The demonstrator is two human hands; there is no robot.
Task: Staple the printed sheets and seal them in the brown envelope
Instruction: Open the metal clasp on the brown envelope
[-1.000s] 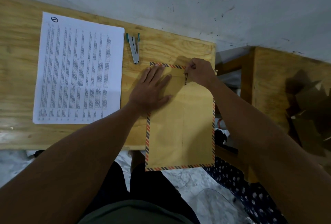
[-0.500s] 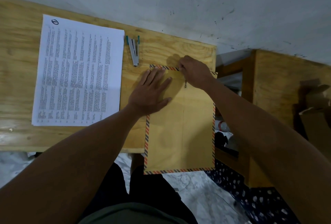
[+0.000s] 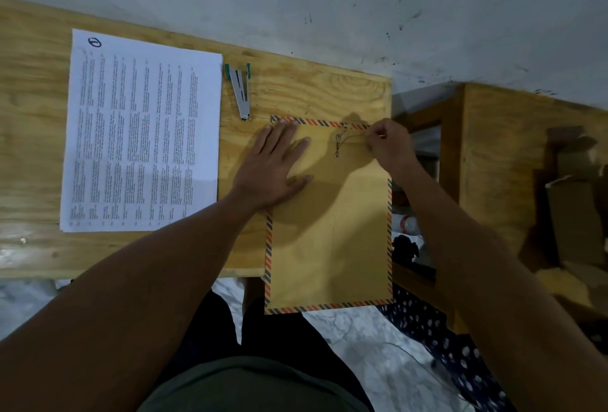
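Left hand (image 3: pixel 271 168) flat, fingers straight and spread, palm pressing down on upper left part of the brown envelope (image 3: pixel 329 230). Right hand (image 3: pixel 390 145) at envelope's top right corner, fingertips pinched together on the thin closure string (image 3: pixel 350 138), which runs left from the pinch to the two small fastener buttons (image 3: pixel 337 146) near the top centre of the envelope.

Counts: one envelope, brown with striped red-blue border; one stack of printed sheets (image 3: pixel 141 135); one stapler (image 3: pixel 240 92); two hands.

Envelope lies flat at right end of the wooden table (image 3: pixel 312 89), near edge hanging off the table front over the person's lap. Printed sheets lie flat on the table well left of the left hand, apart from the envelope, text side up, sheet count cannot be told. Stapler is silver with teal ends, lies between the sheets' top right corner and the envelope's top left corner, just beyond the left fingertips, not touched by either hand.

Grey wall (image 3: pixel 329 0) behind the table. Second wooden piece of furniture (image 3: pixel 493 148) to the right, with brown cardboard (image 3: pixel 572 207) by it. Marble-pattern floor (image 3: pixel 362 339) below.
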